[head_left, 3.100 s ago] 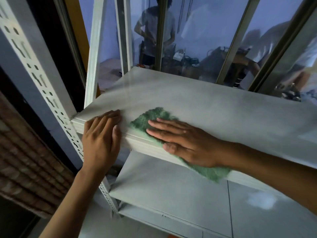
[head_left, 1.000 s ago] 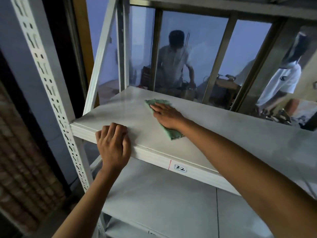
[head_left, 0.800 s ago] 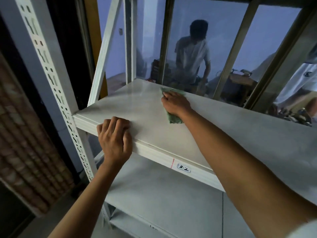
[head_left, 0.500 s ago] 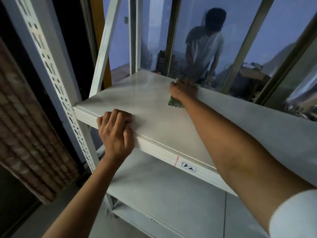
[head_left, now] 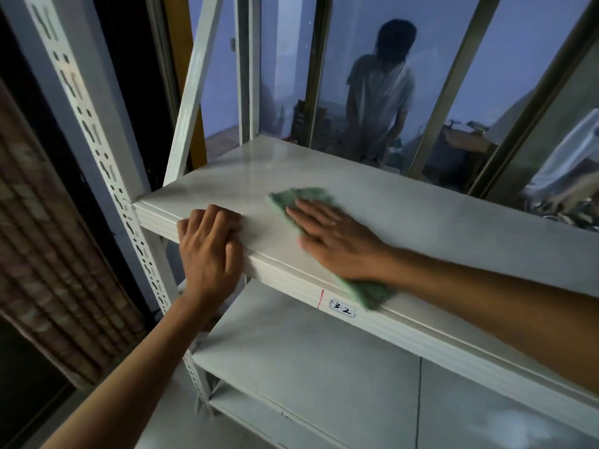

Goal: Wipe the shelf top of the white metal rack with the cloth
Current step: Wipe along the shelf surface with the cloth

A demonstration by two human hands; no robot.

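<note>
The white metal rack's shelf top [head_left: 421, 222] runs across the middle of the view. A green cloth [head_left: 301, 197] lies on it near the front edge, one end hanging over the lip by a "3-2" label [head_left: 342, 308]. My right hand [head_left: 334, 238] lies flat on the cloth with straight fingers pointing to the back left. At the shelf's front left, my left hand [head_left: 210, 247] curls its fingers over the edge and holds it.
A perforated white upright [head_left: 97, 150] and a slanted brace [head_left: 194, 89] stand at the left corner. Lower shelves [head_left: 308, 367] sit below. Glass panes behind the rack show a person and a cluttered room. A brick wall is at the far left.
My right hand has drawn the cloth back from the rear of the shelf to the front edge. The left hand stays gripping the front left edge.
</note>
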